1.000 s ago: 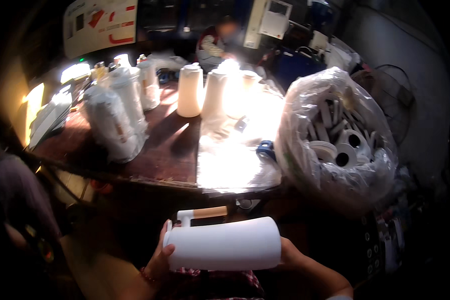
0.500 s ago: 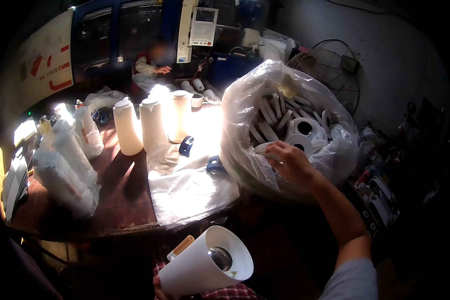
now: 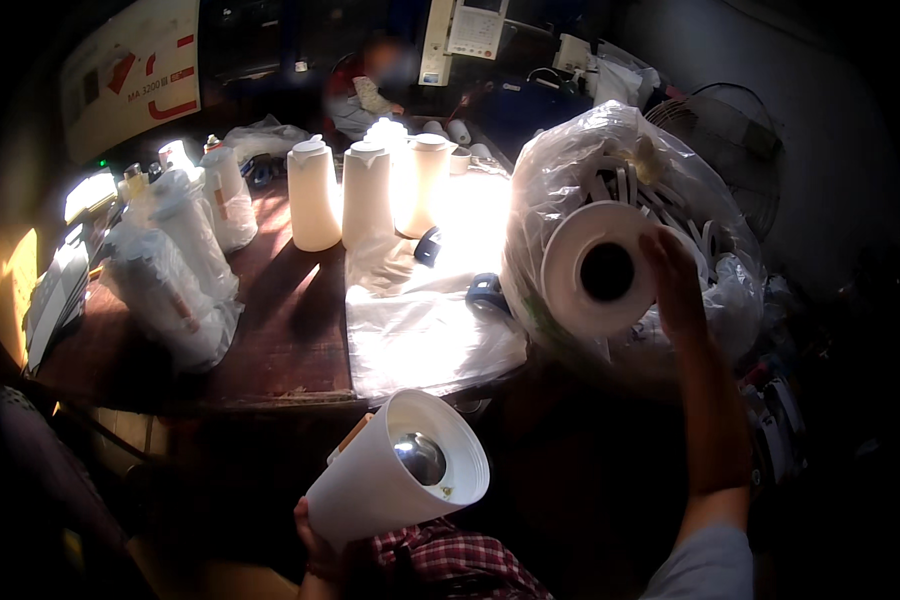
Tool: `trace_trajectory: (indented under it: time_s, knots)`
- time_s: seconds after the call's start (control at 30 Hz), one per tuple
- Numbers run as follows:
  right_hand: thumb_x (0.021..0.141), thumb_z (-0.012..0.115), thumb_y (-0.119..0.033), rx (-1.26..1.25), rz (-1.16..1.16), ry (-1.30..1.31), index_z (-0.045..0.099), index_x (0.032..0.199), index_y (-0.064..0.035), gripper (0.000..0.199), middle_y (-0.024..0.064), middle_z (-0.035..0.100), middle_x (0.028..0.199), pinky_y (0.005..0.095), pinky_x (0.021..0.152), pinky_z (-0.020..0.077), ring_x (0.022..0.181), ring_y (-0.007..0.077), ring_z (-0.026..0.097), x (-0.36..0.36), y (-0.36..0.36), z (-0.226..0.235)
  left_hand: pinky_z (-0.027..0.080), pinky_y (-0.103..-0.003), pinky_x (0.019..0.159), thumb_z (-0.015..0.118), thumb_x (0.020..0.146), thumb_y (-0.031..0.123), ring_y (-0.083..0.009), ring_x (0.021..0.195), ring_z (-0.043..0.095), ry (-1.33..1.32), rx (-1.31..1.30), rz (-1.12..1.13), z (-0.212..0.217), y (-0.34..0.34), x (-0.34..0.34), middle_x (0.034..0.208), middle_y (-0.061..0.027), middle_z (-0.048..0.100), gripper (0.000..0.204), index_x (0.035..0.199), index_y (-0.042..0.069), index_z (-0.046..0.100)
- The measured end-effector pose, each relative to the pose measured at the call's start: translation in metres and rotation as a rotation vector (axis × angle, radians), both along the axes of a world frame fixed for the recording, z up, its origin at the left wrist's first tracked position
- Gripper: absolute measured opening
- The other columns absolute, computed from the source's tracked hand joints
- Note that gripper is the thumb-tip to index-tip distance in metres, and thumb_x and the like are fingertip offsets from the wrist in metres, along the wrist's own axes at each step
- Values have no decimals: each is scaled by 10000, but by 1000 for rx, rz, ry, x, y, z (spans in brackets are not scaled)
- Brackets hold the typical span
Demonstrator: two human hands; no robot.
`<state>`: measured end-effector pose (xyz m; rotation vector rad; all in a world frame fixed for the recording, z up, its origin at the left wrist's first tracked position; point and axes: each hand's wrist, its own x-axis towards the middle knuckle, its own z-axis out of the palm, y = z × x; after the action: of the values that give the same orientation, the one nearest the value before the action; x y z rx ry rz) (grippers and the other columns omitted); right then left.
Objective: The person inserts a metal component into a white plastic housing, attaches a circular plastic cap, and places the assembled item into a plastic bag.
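My left hand (image 3: 315,540) grips a large white cone-shaped spool (image 3: 400,480) low in front of me, its hollow open end turned up toward the camera. My right hand (image 3: 675,285) is raised at the right and holds a white tube-like spool (image 3: 595,270) end-on, its dark centre hole facing me. That spool hangs just in front of a big clear plastic bag (image 3: 620,170) stuffed with several white tubes.
A dark wooden table (image 3: 290,340) carries three upright white spools (image 3: 365,195), bagged spools (image 3: 170,280) on the left, and a clear plastic sheet (image 3: 420,330) at its near edge. A person (image 3: 375,80) sits behind the table. A fan (image 3: 740,140) stands at the right.
My right hand went from the cone to the plastic bag and has lifted a white spool out of it. The left hand now holds the cone alone, tilted open end up.
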<state>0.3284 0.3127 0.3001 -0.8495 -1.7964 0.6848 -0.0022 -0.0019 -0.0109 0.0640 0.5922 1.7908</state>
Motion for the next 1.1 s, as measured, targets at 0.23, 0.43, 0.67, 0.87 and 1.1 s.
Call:
trace_trajectory:
  time_s: [0.23, 0.43, 0.67, 0.87, 1.1]
  knots:
    - [995, 487, -269, -842, 553, 178, 501, 1277, -21, 376, 84, 573, 1129, 277, 907, 455, 1037, 132, 554, -98, -109, -121, 463, -398, 910, 414, 893, 532, -283, 1080, 561, -23, -26, 5, 27, -8, 9, 1165, -144, 582, 660, 1262, -10, 488]
    - [1008, 422, -262, -567, 602, 21, 387, 1401, -35, 455, 141, 354, 1434, 343, 1082, 292, 1307, 224, 364, -118, -130, -154, 480, -395, 890, 458, 870, 540, -276, 1082, 561, 55, -16, 61, 17, -29, 2, 1169, -141, 578, 667, 1268, 4, 488]
    - [887, 531, -430, -518, 613, -219, 234, 1487, -71, 760, 184, 106, 1566, 437, 1155, 116, 1447, 332, 101, -110, -157, -144, 494, -396, 871, 479, 866, 521, -275, 1066, 569, 162, -40, 185, 26, -29, 3, 1189, -141, 564, 656, 1289, 18, 465]
    - [840, 582, -472, -542, 577, -179, 245, 1482, -76, 827, 209, 126, 1555, 466, 1149, 127, 1441, 354, 119, -113, -160, -153, 482, -390, 889, 490, 866, 494, -269, 1068, 567, 197, -20, 181, 21, -31, 1, 1191, -152, 563, 653, 1278, -13, 462]
    - [799, 636, -476, -276, 712, -112, 313, 1449, -54, 840, 231, 164, 1538, 478, 1139, 161, 1432, 369, 154, -106, -159, -159, 499, -382, 859, 481, 877, 492, -263, 1023, 590, 179, -79, 128, 26, -37, 5, 1140, -154, 596, 627, 1233, -24, 503]
